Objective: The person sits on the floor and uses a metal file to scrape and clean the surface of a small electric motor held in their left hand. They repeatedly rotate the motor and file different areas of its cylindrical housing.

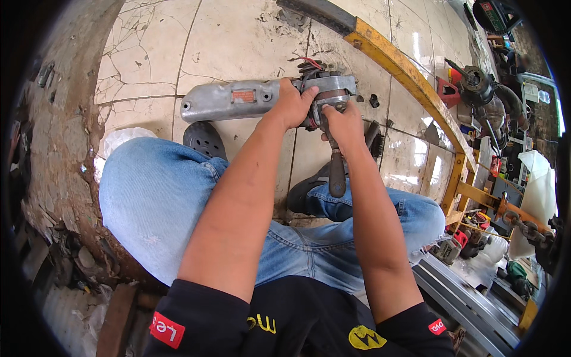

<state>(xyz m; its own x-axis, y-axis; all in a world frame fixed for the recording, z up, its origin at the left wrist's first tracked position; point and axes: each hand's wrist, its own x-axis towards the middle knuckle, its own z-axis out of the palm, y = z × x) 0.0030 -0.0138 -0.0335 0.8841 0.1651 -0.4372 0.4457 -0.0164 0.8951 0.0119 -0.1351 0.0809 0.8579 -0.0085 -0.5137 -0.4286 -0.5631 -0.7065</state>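
Shirt [306, 309], L hand [291, 107], casing [217, 106] (int. hidden)

Lettered red patches [167, 330] on black shirt [309, 303]

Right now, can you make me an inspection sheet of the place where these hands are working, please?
Surface: pale tiled floor, cracked and dirty.
Job's things: long grey metal cover, metal assembly, dark-handled tool.
Clutter: small black piece beside the assembly.
Hands: left hand at the cover's right end, its hold partly hidden; right hand has fingers around the tool.
Cables: red wire by the assembly.
Surroundings: yellow metal frame, chain.
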